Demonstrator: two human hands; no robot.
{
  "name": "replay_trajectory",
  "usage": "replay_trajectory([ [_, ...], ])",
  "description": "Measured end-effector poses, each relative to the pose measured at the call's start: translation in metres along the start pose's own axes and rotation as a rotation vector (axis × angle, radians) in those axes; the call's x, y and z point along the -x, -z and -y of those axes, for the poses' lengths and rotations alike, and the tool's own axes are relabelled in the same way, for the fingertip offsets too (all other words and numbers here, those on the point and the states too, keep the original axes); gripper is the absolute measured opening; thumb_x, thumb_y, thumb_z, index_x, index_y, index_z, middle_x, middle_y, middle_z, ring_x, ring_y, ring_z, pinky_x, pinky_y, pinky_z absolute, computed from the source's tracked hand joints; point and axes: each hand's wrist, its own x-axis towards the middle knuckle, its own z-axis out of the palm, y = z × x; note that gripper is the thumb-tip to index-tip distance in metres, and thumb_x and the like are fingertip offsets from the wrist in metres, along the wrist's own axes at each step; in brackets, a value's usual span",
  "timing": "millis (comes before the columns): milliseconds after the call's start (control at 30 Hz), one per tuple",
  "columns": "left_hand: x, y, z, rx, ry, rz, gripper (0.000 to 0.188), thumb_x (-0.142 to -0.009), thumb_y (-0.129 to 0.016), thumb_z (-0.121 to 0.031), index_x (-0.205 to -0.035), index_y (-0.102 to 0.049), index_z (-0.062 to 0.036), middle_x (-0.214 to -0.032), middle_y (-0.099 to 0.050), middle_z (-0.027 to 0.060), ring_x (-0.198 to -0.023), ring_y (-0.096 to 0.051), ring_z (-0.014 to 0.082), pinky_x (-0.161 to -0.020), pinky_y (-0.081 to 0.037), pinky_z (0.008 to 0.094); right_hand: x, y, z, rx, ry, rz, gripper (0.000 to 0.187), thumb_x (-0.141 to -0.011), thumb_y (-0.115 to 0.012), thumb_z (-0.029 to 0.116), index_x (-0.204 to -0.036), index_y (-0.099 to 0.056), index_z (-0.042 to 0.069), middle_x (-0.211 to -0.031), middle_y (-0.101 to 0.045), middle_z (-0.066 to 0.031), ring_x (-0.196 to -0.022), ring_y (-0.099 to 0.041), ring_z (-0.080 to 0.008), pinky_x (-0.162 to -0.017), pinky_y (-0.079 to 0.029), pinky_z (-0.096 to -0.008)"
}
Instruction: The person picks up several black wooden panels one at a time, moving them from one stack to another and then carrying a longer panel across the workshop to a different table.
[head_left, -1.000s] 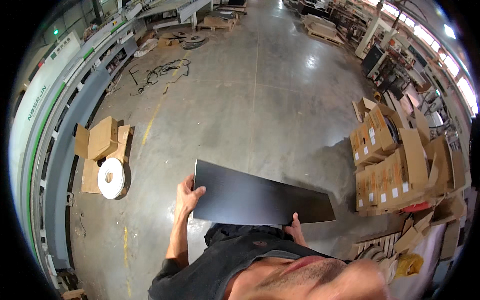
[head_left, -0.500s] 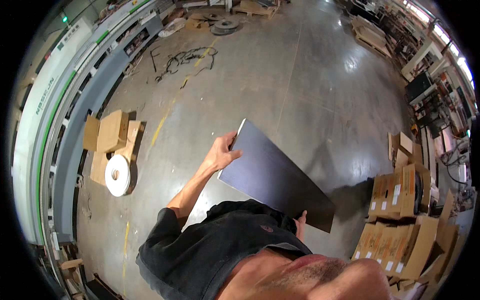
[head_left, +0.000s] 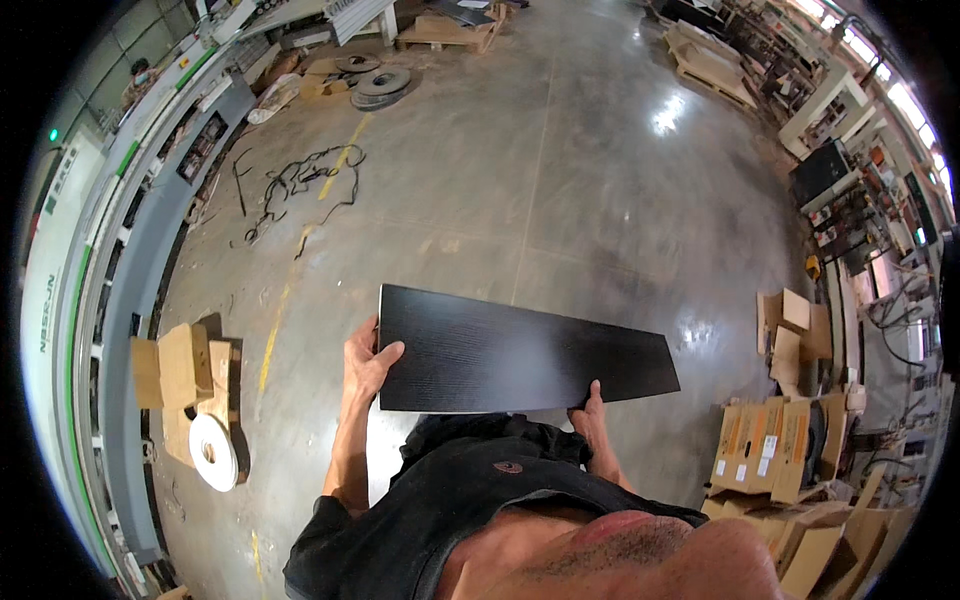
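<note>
A long dark panel [head_left: 520, 350] with a fine wood-like grain and a pale left edge is held out in front of my body, lying nearly crosswise. My left hand [head_left: 370, 362] grips its left end, the thumb over the top face and the fingers behind the edge. On the near long edge, toward the right end, my right hand [head_left: 590, 405] is closed with its thumb up on the face. The fingers of that hand are mostly hidden beneath the panel.
A long white and grey machine [head_left: 75, 310] runs along the left. Near it are an open cardboard box [head_left: 185, 370] and a white roll [head_left: 213, 452]. Black straps [head_left: 300, 180] lie on the floor ahead. Cardboard cartons [head_left: 765, 450] are stacked at the right.
The panel has swung from a steep diagonal to nearly level across my front, its left end coming nearer and its right end moving farther away. Both hands keep their hold.
</note>
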Motion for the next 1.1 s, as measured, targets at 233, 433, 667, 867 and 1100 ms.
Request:
replay_trajectory([
  [233,-0.254,-0.025,0.008,-0.082,0.075,0.019,0.045,-0.075,-0.063,0.007,-0.120,-0.059,0.0097,-0.100,-0.069,0.0119,-0.089,-0.065,0.0169,-0.079,-0.052,0.0294,-0.099,-0.160,0.057,0.396,0.083,0.025,0.061,-0.098,-0.052,0.051,-0.135,-0.049,0.003,-0.136,-0.052,-0.0074,-0.116,-0.050,-0.0267,-0.097,-0.044,-0.0412],
  [433,-0.465,-0.075,-0.054,-0.152,0.086,0.166,0.047,-0.076,-0.065,0.007,-0.123,-0.057,0.0090,-0.103,-0.069,0.0120,-0.092,-0.065,0.0165,-0.083,-0.052,0.0309,-0.168,-0.306,0.114,0.287,0.044,-0.144,0.063,-0.097,-0.051,0.055,-0.137,-0.048,0.006,-0.136,-0.052,-0.0104,-0.121,-0.049,-0.0320,-0.098,-0.044,-0.0507],
  [667,-0.686,-0.148,-0.072,-0.133,0.044,0.253,0.049,-0.079,-0.066,0.008,-0.126,-0.053,0.0088,-0.107,-0.069,0.0130,-0.097,-0.065,0.0167,-0.086,-0.052,0.0312,-0.257,-0.483,0.180,0.029,0.021,-0.098,0.065,-0.097,-0.053,0.050,-0.138,-0.045,0.000,-0.143,-0.047,-0.0126,-0.125,-0.047,-0.0331,-0.103,-0.042,-0.0510],
  [867,-0.860,-0.189,-0.076,-0.184,0.094,0.144,0.040,-0.077,-0.066,0.006,-0.117,-0.061,0.0075,-0.097,-0.070,0.0096,-0.085,-0.065,0.0141,-0.076,-0.054,0.0299,-0.393,-0.607,0.261,0.185,0.093,0.061,0.065,-0.099,-0.048,0.051,-0.138,-0.046,-0.001,-0.141,-0.049,-0.0126,-0.121,-0.050,-0.0326,-0.102,-0.043,-0.0448],
  [1100,-0.991,-0.186,-0.091,-0.170,0.089,-0.086,0.041,-0.078,-0.068,0.000,-0.118,-0.060,0.0093,-0.097,-0.070,0.0089,-0.083,-0.064,0.0129,-0.075,-0.053,0.0285,-0.436,-0.843,0.349,0.211,0.078,0.020,0.054,-0.100,-0.052,0.044,-0.133,-0.052,0.000,-0.131,-0.057,-0.0085,-0.110,-0.055,-0.0274,-0.096,-0.045,-0.0380],
])
